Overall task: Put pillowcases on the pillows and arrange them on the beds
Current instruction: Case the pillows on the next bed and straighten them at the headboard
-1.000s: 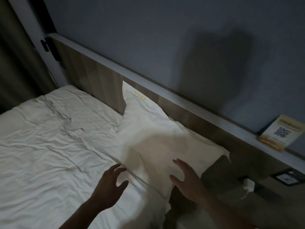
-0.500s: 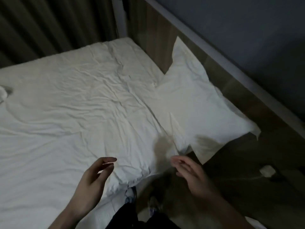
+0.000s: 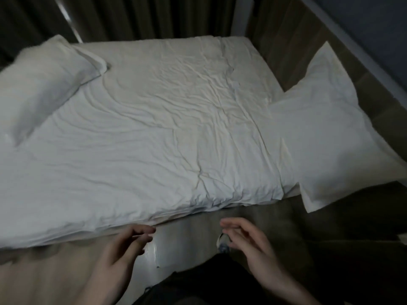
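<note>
Hovering empty with fingers loosely curled, the left hand and right hand hang apart below the bed edge. One cased pillow lies beyond the right hand; another pillow sits far beyond the left. Arranging seems underway; next probably calls for reaching that far pillow.

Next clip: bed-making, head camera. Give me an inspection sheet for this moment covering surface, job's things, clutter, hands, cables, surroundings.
Surface: bed under a wrinkled white cover, edge toward the person.
Job's things: right pillow in a white case, leaning at the headboard; its lower corner overhangs the bed edge. Left pillow lies at the bed's far left, blurred.
Clutter: nothing seen.
Hands: left hand and right hand both loosely open, holding nothing, off the bed over the floor.
Cables: nothing seen.
Surroundings: dark curtain behind the bed, wall top right, dim light.
</note>
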